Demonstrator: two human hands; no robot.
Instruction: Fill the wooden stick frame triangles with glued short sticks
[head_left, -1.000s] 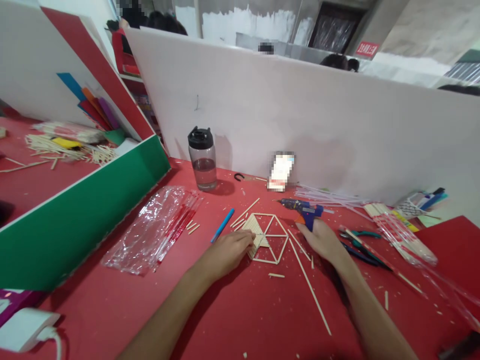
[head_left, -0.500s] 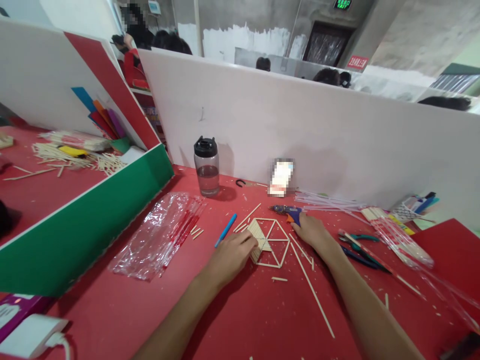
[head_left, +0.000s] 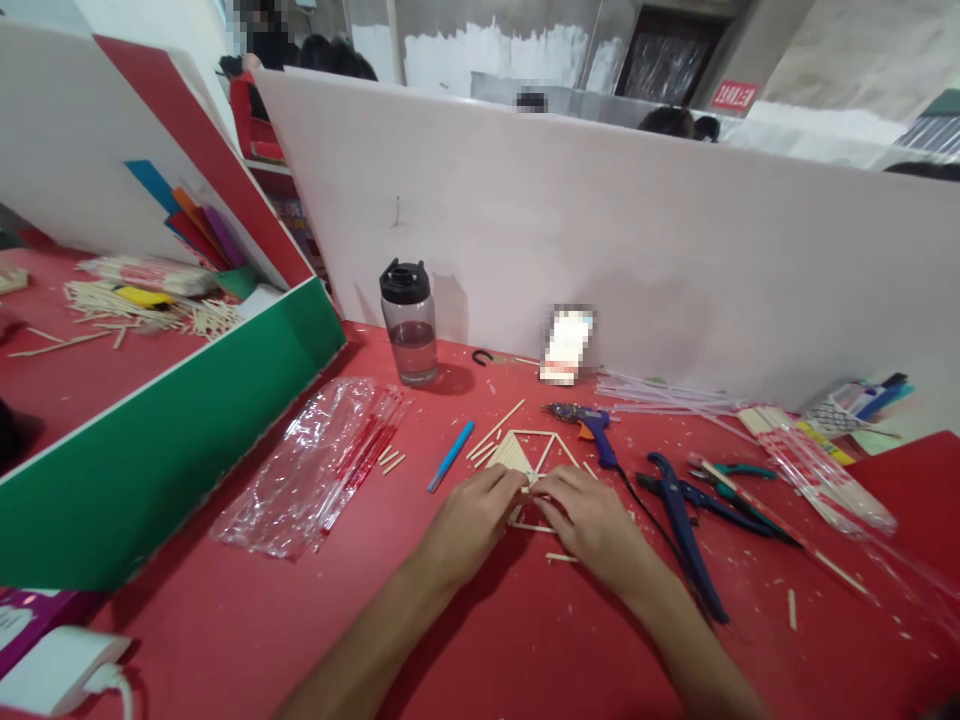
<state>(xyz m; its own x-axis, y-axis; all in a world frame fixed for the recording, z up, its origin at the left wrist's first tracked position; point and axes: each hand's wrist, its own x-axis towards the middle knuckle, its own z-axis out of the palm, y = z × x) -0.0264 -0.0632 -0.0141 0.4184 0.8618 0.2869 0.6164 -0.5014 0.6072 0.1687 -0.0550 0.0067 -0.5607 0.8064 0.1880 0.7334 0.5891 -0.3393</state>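
A hexagonal frame of thin wooden sticks (head_left: 544,456) lies on the red table, its left part filled with sticks set side by side. My left hand (head_left: 480,508) is closed at the middle of the frame, its fingertips together. From the other side my right hand (head_left: 589,512) meets it, fingers bent and pinched. Between the fingertips shows a short pale wooden stick (head_left: 529,484), mostly hidden. The hands cover the frame's lower middle. A blue glue gun (head_left: 596,432) lies just beyond my right hand, touched by neither hand.
A blue pen (head_left: 451,456) and a plastic bag (head_left: 300,480) lie left; a water bottle (head_left: 409,325) stands behind. Blue-handled cutters (head_left: 686,535), pliers (head_left: 731,485) and bundled sticks (head_left: 817,470) lie right. A phone (head_left: 568,345) leans on the white partition (head_left: 600,210). A green divider (head_left: 187,430) borders the left.
My right hand has let go of the glue gun and moved left and nearer, to the frame's middle. My left hand has shifted slightly right. The blue-handled cutters have come into view.
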